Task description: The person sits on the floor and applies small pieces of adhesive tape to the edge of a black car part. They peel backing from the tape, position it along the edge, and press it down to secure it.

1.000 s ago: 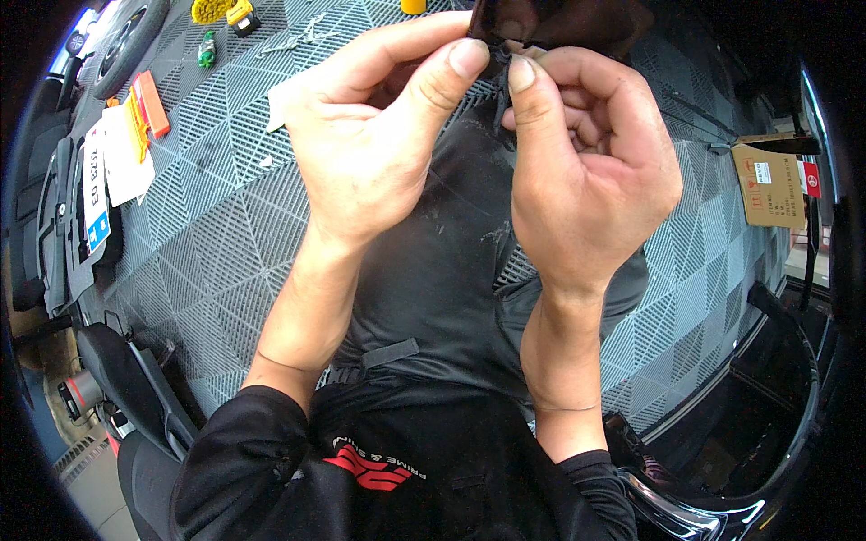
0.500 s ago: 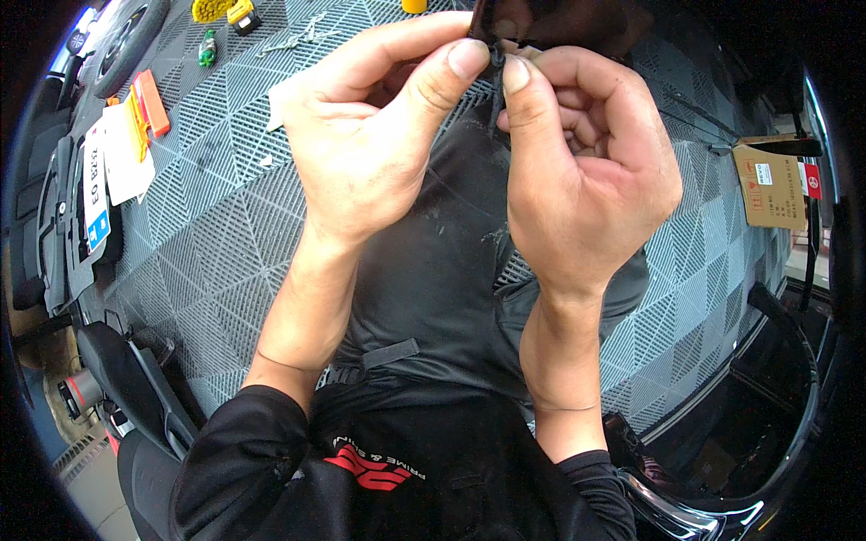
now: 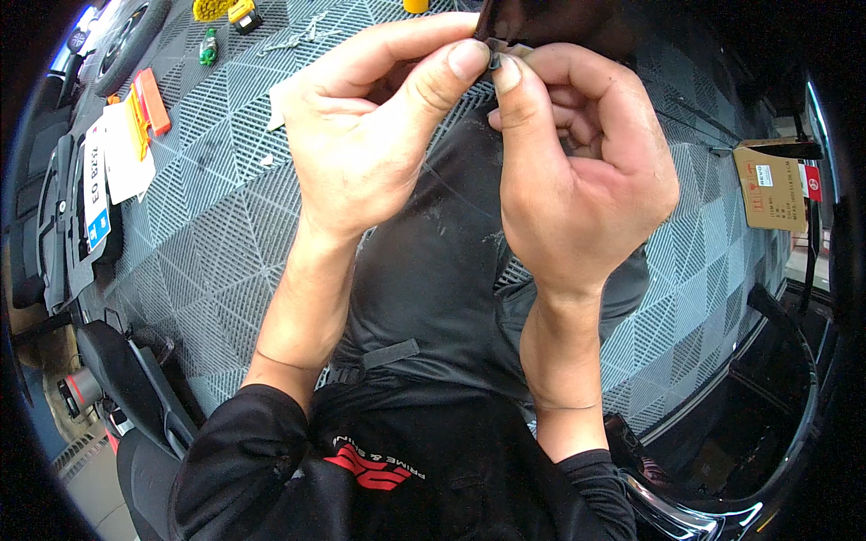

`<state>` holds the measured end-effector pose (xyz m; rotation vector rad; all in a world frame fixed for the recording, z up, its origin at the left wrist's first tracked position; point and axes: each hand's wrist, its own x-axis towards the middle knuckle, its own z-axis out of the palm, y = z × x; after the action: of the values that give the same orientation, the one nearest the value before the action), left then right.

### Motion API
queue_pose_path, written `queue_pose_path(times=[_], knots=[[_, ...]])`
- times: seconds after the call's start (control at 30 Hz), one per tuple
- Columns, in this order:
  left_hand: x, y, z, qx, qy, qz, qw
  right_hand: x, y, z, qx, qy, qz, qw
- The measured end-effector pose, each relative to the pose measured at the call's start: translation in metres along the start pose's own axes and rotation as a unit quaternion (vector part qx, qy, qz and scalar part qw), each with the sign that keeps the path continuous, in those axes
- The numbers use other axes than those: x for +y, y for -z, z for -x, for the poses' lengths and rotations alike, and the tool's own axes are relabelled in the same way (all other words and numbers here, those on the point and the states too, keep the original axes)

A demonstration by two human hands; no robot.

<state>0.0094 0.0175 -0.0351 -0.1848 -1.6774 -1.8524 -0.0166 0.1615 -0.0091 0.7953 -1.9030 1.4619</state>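
At the top centre hangs a dark, glossy panel or sheet (image 3: 568, 22), with much of its extent lost in shadow. My left hand (image 3: 361, 149) pinches its lower left corner between thumb and forefinger. Right beside it, my right hand (image 3: 586, 180) also pinches, thumb against bent forefinger, with the other fingers curled in. A small dark flap of thin, film-like material (image 3: 495, 59) shows between the two thumb tips. The fingers hide most of it, and I cannot tell whether it is part of the panel.
Grey slatted tiles (image 3: 216, 198) cover the floor. To the left lie a licence plate (image 3: 96, 185), an orange tool (image 3: 152, 104), a small green bottle (image 3: 207, 47) and a yellow power tool (image 3: 243, 15). On the right are a cardboard box (image 3: 767, 189) and a glossy black car part (image 3: 722, 424).
My right thumb has shifted slightly left and up, closer to the left thumb. The dark strip that hung below the fingertips is now drawn up to a short flap.
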Motion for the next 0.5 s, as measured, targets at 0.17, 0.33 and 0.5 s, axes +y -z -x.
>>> queue_pose_path(times=[0.17,0.33,0.5], knots=[[0.008,-0.002,-0.001,-0.044,-0.018,0.022,0.999,0.003,0.001,0.001,-0.017,0.006,-0.018,1.0],[0.008,0.0,0.004,-0.041,0.006,0.04,0.998,0.009,0.001,0.003,-0.024,0.062,-0.009,0.998],[0.007,0.001,0.023,-0.026,-0.071,-0.019,0.997,0.001,0.005,0.014,-0.076,0.077,-0.02,0.994]])
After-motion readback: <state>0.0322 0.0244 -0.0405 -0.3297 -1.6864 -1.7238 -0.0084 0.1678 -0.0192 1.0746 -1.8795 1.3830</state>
